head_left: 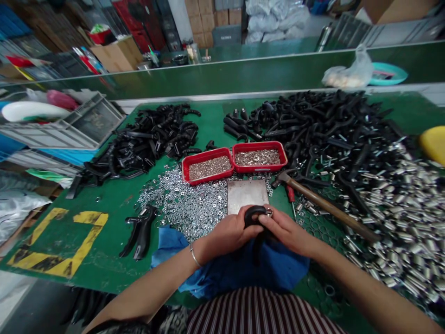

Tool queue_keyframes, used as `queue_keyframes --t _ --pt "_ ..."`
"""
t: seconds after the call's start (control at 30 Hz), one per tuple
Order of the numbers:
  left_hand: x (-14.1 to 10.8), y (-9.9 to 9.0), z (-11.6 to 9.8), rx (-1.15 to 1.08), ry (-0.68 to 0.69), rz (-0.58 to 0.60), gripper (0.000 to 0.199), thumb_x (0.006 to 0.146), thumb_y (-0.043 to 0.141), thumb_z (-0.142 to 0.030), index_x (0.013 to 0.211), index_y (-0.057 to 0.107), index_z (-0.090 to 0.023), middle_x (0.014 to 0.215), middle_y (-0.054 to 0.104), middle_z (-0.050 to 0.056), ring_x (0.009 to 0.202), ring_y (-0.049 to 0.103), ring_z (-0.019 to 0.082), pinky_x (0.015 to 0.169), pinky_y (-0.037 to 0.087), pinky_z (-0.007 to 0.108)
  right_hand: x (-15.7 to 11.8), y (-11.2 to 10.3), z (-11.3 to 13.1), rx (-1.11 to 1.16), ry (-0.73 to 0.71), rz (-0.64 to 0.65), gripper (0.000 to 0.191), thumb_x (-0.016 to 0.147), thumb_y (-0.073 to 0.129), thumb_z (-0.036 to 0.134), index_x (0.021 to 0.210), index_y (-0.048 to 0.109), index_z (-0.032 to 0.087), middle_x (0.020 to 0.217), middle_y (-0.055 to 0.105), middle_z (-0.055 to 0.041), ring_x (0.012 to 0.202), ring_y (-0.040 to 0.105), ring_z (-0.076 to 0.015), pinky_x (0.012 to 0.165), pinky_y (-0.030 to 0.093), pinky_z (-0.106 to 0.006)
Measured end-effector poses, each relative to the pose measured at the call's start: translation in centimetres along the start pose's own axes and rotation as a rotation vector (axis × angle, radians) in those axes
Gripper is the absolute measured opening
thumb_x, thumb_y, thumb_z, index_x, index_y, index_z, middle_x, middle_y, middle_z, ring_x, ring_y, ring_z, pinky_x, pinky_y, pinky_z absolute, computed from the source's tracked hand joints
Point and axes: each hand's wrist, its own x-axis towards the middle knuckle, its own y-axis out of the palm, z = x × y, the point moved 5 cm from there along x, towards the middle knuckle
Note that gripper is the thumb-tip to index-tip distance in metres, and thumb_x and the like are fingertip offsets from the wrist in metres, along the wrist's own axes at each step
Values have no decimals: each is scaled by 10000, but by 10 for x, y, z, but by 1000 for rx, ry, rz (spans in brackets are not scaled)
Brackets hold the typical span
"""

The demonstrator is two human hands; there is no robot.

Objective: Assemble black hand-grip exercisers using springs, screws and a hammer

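Note:
Both hands meet over the blue cloth [222,273] at the table's near side. My left hand [234,229] is closed around a black curved handle [255,214]. At the handle's right end my right hand [287,232] pinches a small shiny metal part [269,212], perhaps a ring; its exact kind is hard to make out. Just beyond the hands lies a square metal plate [247,192]. Loose washers [194,199] spread to its left. A black two-armed tool with a metal head [142,232] rests on the table to the left.
Two red trays [207,165] of small metal parts stand behind the plate. A hammer [330,206] and a red-handled screwdriver [291,197] lie to the right, near heaped metal cylinders [406,213]. Black parts pile up at back left [153,134] and back right [313,116]. A grey crate [83,120] stands left.

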Motion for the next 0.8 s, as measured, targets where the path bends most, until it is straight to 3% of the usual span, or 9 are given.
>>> queue_keyframes --t 0.17,0.37,0.53,0.6,0.67,0.8 --pt "-12 -7 -17 28 3 116 624 979 437 -595 1335 491 -86 1028 715 200 942 719 304 770 545 372 -12 3 15 -93 -76 -13 259 1048 391 399 1020 577 221 976 649 -54 909 620 -190 864 524 -342" --pt "-9 -19 -40 -12 48 182 585 946 521 -587 1336 487 -153 1001 731 151 852 721 275 711 514 338 -23 -6 37 -215 -65 26 218 1039 398 381 990 540 224 877 653 -63 765 630 -194 695 525 -325" --pt "32 -33 -16 78 11 204 677 944 505 -598 1398 437 -100 1077 709 210 960 703 324 784 530 392 13 -25 21 -263 -27 -69 263 1031 408 420 1032 558 204 903 687 -80 800 662 -213 707 529 -341" --pt "55 -40 -3 62 91 191 601 962 506 -540 1396 461 -127 1216 674 206 1099 664 309 896 516 394 39 -43 5 -357 0 -63 304 1005 481 460 1085 599 191 950 713 -96 844 678 -236 729 528 -363" --pt "72 -47 11 83 148 189 470 962 526 -501 1311 559 -187 1213 685 148 1107 656 269 944 497 371 64 -73 -9 -459 -14 -144 328 963 576 452 1144 636 185 979 727 -100 864 681 -247 763 524 -384" --pt "93 -68 34 387 2 137 401 963 506 -538 937 703 -190 798 698 111 780 673 249 779 512 364 97 -139 -25 -700 -124 -406 190 947 608 319 971 745 190 976 713 -108 955 634 -266 874 494 -431"
